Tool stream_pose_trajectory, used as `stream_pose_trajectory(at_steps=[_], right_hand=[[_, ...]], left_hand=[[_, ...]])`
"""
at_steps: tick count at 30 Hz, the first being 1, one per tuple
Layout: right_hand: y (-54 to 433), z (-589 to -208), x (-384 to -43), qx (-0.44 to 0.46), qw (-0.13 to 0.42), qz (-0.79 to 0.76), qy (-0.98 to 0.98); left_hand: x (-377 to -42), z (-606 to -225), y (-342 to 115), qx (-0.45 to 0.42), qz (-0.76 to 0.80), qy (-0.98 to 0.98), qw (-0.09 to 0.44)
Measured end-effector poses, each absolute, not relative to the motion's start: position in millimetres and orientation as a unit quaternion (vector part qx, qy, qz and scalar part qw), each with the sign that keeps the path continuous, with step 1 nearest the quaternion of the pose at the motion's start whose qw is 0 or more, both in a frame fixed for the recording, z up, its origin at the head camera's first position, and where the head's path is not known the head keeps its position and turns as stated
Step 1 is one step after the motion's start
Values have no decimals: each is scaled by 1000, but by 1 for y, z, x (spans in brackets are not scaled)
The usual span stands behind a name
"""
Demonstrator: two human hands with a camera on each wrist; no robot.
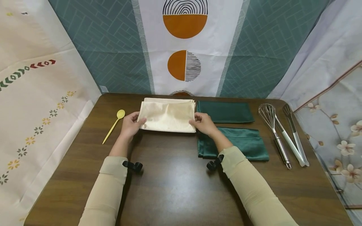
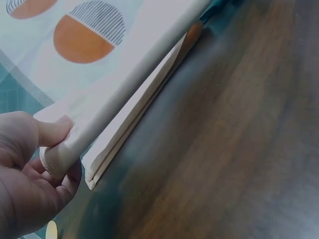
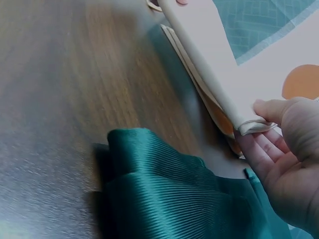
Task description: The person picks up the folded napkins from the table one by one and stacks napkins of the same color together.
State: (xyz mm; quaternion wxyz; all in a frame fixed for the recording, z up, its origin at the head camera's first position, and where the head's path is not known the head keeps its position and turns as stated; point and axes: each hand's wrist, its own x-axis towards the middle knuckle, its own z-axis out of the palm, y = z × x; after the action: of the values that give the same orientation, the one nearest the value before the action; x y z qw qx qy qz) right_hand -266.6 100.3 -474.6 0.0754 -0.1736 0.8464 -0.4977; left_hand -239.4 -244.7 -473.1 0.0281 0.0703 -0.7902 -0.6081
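Both hands hold a folded cream satin cloth (image 1: 167, 116) by its two near corners. My left hand (image 1: 131, 124) pinches the left corner, thumb on top and fingers beneath, as the left wrist view shows. At the right corner my right hand (image 1: 204, 123) grips the same way. Under the held cloth lies a second folded cream cloth (image 3: 192, 74), seen below it in both wrist views; its pale far edge (image 1: 169, 100) shows behind in the head view. A folded green satin cloth (image 1: 243, 142) lies below the right wrist, and another green cloth (image 1: 226, 112) lies behind it.
A yellow spoon (image 1: 113, 127) lies on the brown table (image 1: 169, 188) at the left. On the right side are a metal whisk (image 1: 278, 142), a white-handled utensil (image 1: 291, 142) and a slotted-looking utensil with a pale handle (image 1: 297, 138). Patterned fabric hangs behind the table.
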Motion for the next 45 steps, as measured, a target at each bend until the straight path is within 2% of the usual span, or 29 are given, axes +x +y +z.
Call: stream_pose_trajectory(at_steps=[11,22,45], right_hand=[[97,-474,-278,-155,73,-523,835],[95,-471,-293,-101,130,-522,837],[79,-469,-321,-67,105,-499,857]], left_hand=[[-257,-474,-247,102,-612,-784,19],[-278,-468,-247,106,-617,-780,-3],[-313,-473,-249,137,-588,-797,1]])
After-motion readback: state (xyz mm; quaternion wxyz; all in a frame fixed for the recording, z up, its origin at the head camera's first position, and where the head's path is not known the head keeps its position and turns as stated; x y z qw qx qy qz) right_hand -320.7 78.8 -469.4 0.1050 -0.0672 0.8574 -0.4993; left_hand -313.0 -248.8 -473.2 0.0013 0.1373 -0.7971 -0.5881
